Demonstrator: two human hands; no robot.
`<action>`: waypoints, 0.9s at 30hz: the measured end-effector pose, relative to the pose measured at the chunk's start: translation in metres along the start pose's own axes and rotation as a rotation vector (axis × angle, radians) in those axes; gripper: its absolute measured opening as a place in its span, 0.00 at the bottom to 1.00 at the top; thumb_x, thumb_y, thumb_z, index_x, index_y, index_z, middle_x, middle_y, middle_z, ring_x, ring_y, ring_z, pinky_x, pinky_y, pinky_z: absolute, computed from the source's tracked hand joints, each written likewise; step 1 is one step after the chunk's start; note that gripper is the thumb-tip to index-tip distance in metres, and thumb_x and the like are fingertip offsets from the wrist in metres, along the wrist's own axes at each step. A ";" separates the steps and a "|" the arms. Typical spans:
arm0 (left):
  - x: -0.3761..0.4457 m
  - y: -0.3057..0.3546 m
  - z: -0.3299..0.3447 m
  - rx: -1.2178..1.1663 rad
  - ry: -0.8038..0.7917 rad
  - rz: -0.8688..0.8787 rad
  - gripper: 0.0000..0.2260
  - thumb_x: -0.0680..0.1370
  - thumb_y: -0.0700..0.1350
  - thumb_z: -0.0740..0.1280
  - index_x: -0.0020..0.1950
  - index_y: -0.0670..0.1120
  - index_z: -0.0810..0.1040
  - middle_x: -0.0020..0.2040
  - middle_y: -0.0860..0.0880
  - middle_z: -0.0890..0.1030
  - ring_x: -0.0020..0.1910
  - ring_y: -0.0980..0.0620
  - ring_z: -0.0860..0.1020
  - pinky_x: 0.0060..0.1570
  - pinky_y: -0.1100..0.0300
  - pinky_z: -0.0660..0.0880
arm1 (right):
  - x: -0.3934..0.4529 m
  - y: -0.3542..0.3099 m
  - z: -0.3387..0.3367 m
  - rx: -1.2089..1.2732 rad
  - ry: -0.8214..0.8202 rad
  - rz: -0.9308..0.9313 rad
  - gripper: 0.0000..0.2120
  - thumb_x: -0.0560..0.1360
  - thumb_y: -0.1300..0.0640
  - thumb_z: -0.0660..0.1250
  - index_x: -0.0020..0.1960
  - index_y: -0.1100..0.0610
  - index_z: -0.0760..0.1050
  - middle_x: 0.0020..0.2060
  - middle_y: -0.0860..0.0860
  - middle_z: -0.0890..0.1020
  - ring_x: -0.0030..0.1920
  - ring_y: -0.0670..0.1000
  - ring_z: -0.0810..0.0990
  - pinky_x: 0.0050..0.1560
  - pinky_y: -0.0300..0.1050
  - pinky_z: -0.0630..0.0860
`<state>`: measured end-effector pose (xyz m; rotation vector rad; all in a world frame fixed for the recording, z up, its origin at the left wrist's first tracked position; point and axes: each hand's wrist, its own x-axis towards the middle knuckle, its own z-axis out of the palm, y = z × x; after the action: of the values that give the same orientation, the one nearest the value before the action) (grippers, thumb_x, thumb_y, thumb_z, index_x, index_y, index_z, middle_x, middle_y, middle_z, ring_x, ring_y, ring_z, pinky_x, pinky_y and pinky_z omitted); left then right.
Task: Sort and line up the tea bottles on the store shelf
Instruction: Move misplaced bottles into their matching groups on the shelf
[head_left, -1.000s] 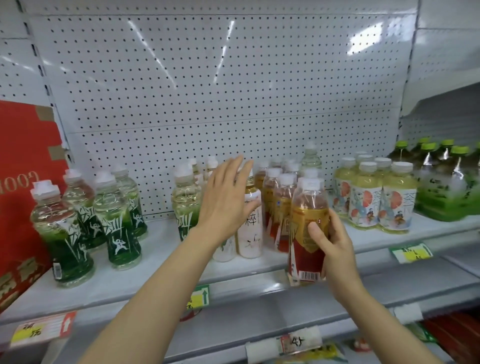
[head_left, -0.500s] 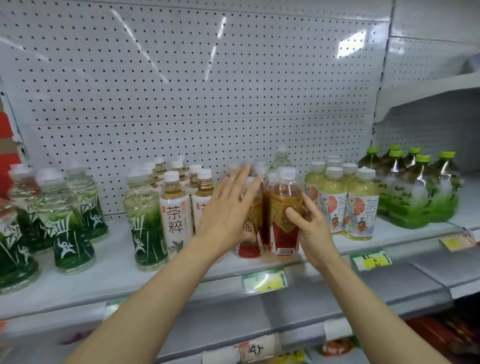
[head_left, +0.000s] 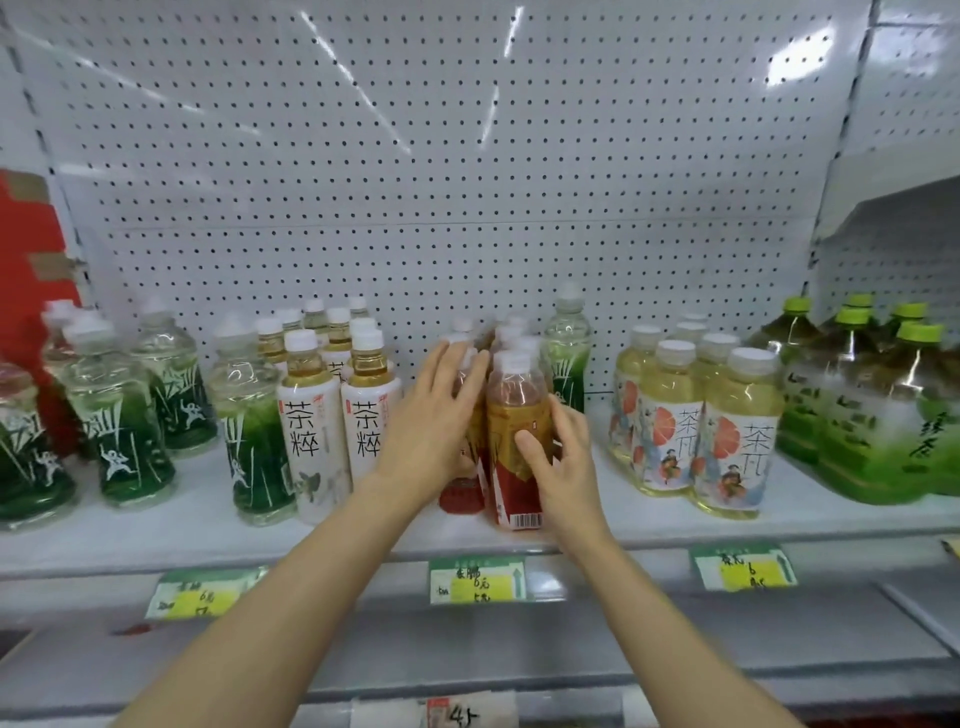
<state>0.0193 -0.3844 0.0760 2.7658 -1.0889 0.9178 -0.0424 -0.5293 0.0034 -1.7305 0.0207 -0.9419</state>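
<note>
Now set down on the shelf (head_left: 675, 525): red-label bottle (head_left: 517, 441), right hand (head_left: 558, 460) curled round it, squaring up that row. Left hand (head_left: 434, 421) flat, fingers straight, pressing the red bottles behind. White-label bottles (head_left: 337, 415) crowding just left; stray green bottle (head_left: 569, 353) stuck behind right, needs sorting out probably.

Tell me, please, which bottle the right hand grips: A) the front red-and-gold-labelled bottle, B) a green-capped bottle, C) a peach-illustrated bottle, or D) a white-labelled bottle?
A: the right hand curls its thumb and fingers round the front red-and-gold-labelled bottle, which stands on the shelf, while the left hand presses flat against the neighbouring bottles.
</note>
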 end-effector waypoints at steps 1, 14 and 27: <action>0.001 -0.001 0.001 0.005 -0.010 -0.006 0.59 0.66 0.56 0.79 0.82 0.48 0.41 0.81 0.43 0.44 0.81 0.43 0.43 0.72 0.46 0.65 | 0.001 0.001 0.002 -0.018 -0.004 -0.007 0.26 0.78 0.47 0.67 0.74 0.49 0.64 0.67 0.47 0.65 0.69 0.44 0.68 0.71 0.50 0.70; 0.008 0.011 -0.013 -0.167 0.031 0.046 0.55 0.66 0.72 0.70 0.82 0.55 0.42 0.82 0.50 0.45 0.80 0.46 0.44 0.77 0.48 0.46 | 0.020 -0.001 -0.055 -0.412 -0.019 -0.169 0.26 0.81 0.43 0.56 0.76 0.52 0.62 0.69 0.46 0.71 0.69 0.46 0.68 0.70 0.50 0.67; 0.012 0.021 -0.003 -0.180 0.139 0.046 0.45 0.66 0.74 0.66 0.78 0.57 0.57 0.73 0.53 0.69 0.77 0.48 0.61 0.76 0.39 0.55 | 0.172 0.001 -0.040 -0.621 0.008 0.121 0.36 0.80 0.52 0.66 0.80 0.53 0.49 0.74 0.60 0.62 0.73 0.60 0.64 0.72 0.55 0.64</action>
<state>0.0114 -0.4069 0.0811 2.5036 -1.1552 0.9491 0.0518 -0.6394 0.1040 -2.2602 0.4604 -0.9065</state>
